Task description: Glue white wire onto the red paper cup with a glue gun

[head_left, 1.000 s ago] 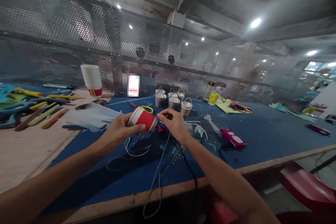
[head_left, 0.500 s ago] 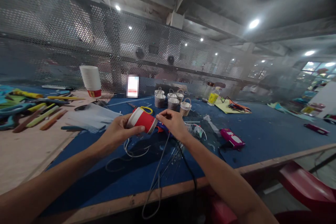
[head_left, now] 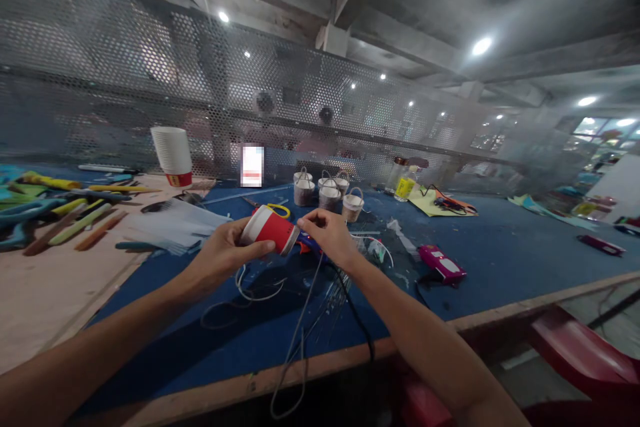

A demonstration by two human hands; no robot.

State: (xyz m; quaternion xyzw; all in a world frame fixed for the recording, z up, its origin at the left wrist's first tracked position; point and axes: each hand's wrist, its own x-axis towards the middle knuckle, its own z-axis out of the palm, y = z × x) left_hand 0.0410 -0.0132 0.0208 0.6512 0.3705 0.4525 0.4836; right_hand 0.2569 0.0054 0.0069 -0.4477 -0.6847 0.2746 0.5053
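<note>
Nearest, a loop of thin grey cord is hung past the wooden edge of the blue-topped table. Above the tabletop, a red-and-white paper cup, tilted on its side, is grasped by the left hand, its thumb laid along the red wall. By the cup's right-hand end, the thumb and fingers of the right hand are drawn together; whether anything is pinched there cannot be told. Behind that hand, a blue tool with an orange part is partly hidden. To the right, a magenta box-shaped device is seen. Farther off, yellow-handled scissors are placed near a cluster of small pale cups with looped handles. At far left, a tall stack of white paper cups is stood before a perforated grey metal panel.
</note>
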